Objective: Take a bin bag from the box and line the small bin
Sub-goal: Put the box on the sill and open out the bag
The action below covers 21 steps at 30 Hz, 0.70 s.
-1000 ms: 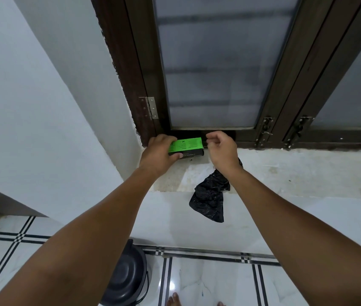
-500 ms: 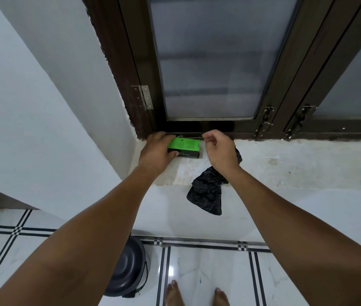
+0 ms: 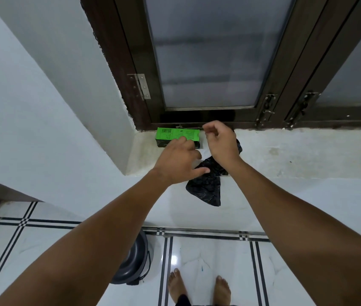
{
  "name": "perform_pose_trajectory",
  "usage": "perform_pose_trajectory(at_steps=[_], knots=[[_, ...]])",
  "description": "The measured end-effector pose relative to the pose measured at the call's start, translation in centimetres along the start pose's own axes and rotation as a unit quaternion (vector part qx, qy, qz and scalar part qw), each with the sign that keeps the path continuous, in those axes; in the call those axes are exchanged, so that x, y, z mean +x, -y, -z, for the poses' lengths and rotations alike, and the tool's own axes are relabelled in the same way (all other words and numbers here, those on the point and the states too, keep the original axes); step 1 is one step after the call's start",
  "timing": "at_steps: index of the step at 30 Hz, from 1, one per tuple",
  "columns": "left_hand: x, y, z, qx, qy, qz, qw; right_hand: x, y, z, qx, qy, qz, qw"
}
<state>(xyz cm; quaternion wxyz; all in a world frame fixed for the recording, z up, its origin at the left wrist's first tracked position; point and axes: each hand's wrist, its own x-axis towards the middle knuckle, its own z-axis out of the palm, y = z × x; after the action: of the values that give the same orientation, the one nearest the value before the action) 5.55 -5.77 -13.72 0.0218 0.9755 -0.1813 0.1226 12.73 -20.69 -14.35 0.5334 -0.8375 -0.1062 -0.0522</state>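
While the green box lies closed on the sill, both hands' fingers hang loose, gripping nothing.

A dark wooden window frame with frosted glass panes fills the top of the frame, a metal hinge on its left side and two latches at lower right. Below runs a white stone sill. White floor tiles with black lines lie at the bottom, bare feet on them.
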Motion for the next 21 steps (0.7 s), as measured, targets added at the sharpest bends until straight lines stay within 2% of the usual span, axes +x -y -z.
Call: perform_pose_trajectory(at_steps=[4,10,14,18,21], knots=[[0.2,-0.4,-0.1,-0.022,0.011,0.003,1.000,-0.5,0.8,1.0,0.016,0.015,-0.006,1.000],[0.1,-1.3,1.1,-0.115,-0.013,0.093,0.989,-1.3,0.8,2.7,-0.013,-0.004,0.004,1.000],[0.2,-2.7,2.8,-0.194,-0.056,0.117,0.972,-2.3,0.9,4.0,-0.005,-0.019,0.015,1.000],[0.0,-3.9,4.1,-0.266,-0.087,0.170,0.945,-3.7,1.5,4.7,0.003,0.000,-0.002,1.000],[-0.7,-4.3,5.3,-0.295,-0.109,0.178,0.932,-5.3,2.8,5.1,0.016,0.009,-0.011,1.000]])
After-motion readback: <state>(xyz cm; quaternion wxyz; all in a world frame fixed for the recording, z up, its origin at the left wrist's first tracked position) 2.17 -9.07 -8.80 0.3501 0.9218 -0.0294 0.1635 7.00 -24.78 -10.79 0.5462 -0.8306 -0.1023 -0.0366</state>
